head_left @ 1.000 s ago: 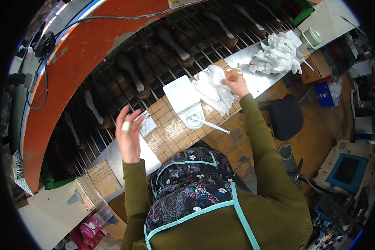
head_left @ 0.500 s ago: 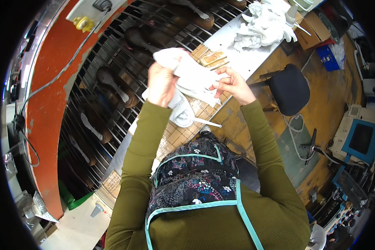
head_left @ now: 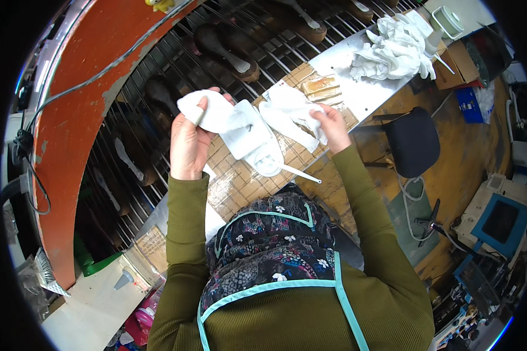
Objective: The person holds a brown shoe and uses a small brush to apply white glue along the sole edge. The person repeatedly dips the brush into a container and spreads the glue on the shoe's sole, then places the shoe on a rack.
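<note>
My left hand (head_left: 188, 146) holds a smooth, rounded white piece (head_left: 212, 112), thumb on top and fingers behind it. My right hand (head_left: 335, 130) has its fingers closed on the edge of a limp white piece (head_left: 293, 104), leather or fabric, which spreads over the work board (head_left: 234, 190). The two pieces are apart. Between my hands sits a white tub (head_left: 268, 165) with white paste or glue in it. A white-handled tool (head_left: 301, 174) rests in the tub, its handle sticking out toward the right. Beyond the limp piece lies a yellowish block (head_left: 322, 89).
Metal rods form a rack (head_left: 263, 64) at the far left, holding several dark shoe lasts (head_left: 222, 52). Crumpled white pieces (head_left: 389, 50) lie at the table's far end. An orange panel (head_left: 70, 146) borders the left. A dark stool (head_left: 413, 143) stands at the right.
My hands have moved apart. The left has drawn left with the rounded white piece; the right has lowered the limp white piece onto the board. The view has shifted slightly.
</note>
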Demonstrator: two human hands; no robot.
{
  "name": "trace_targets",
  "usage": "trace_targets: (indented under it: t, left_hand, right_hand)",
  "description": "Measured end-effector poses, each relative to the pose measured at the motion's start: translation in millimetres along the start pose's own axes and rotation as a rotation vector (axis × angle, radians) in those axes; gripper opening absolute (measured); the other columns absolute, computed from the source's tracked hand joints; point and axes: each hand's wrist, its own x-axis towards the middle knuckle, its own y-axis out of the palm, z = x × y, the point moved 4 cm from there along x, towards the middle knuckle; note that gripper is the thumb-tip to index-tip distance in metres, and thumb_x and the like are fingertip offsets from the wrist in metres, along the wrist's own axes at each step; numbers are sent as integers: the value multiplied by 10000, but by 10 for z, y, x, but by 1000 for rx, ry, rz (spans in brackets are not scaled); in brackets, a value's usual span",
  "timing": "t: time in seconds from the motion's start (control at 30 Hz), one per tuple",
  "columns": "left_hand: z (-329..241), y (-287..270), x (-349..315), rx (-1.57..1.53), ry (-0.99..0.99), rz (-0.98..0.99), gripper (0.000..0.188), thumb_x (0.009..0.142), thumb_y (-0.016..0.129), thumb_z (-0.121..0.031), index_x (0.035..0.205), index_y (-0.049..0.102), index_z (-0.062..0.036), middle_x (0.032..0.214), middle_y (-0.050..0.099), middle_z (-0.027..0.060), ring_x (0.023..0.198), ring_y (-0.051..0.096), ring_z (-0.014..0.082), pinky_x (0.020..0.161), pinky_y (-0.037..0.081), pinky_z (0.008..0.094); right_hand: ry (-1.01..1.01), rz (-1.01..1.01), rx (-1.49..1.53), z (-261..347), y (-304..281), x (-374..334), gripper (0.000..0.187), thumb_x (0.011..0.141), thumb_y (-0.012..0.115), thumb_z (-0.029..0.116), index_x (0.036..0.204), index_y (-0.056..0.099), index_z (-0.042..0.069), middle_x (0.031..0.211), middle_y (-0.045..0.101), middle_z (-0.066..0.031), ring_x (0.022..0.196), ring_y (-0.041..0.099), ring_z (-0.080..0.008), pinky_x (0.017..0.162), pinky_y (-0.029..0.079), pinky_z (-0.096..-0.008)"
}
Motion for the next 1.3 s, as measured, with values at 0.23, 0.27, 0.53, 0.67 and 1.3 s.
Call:
trace_targets:
  t: [0.23, 0.27, 0.53, 0.67, 1.3]
  left_hand:
    - [614, 258, -57, -88, -234, 78, 420, 941, 575, -286, 1212, 552, 33, 1138, 644, 138, 1069, 627, 223, 945, 503, 389]
    - [738, 363, -79, -185, -301, 85, 435, 944, 571, -300, 1220, 542, 34, 1143, 640, 144, 1074, 625, 225, 943, 504, 396]
    - [1024, 737, -249, -176, -252, 140, 370, 905, 630, -153, 1196, 527, 51, 1105, 632, 145, 1032, 636, 219, 887, 551, 358]
    - [969, 667, -122, -152, -290, 140, 303, 896, 616, -65, 1170, 545, 40, 1103, 638, 130, 985, 657, 215, 858, 569, 355]
    - [763, 803, -204, -49, -299, 206, 393, 979, 508, -324, 1215, 529, -10, 1085, 644, 129, 965, 661, 232, 818, 568, 414]
  right_hand:
    - [144, 231, 544, 660, 188, -632, 601, 868, 503, 126, 1404, 276, -25, 1219, 560, -257, 851, 699, -270, 707, 612, -342]
    - [130, 245, 610, 653, 224, -713, 589, 865, 517, 115, 1398, 302, -16, 1219, 564, -247, 840, 700, -272, 659, 616, -334]
    - [81, 236, 299, 450, 324, -1165, 486, 854, 664, 45, 1285, 448, -22, 996, 662, -125, 811, 693, -194, 645, 571, -248]
    - [92, 293, 84, 261, 117, -1230, 465, 844, 684, 69, 1258, 488, -14, 914, 683, -91, 767, 682, -151, 639, 537, -219]
    - [-515, -18, 110, 730, 250, -1190, 177, 888, 668, 88, 1010, 653, -40, 929, 674, -46, 827, 609, -80, 766, 488, -222]
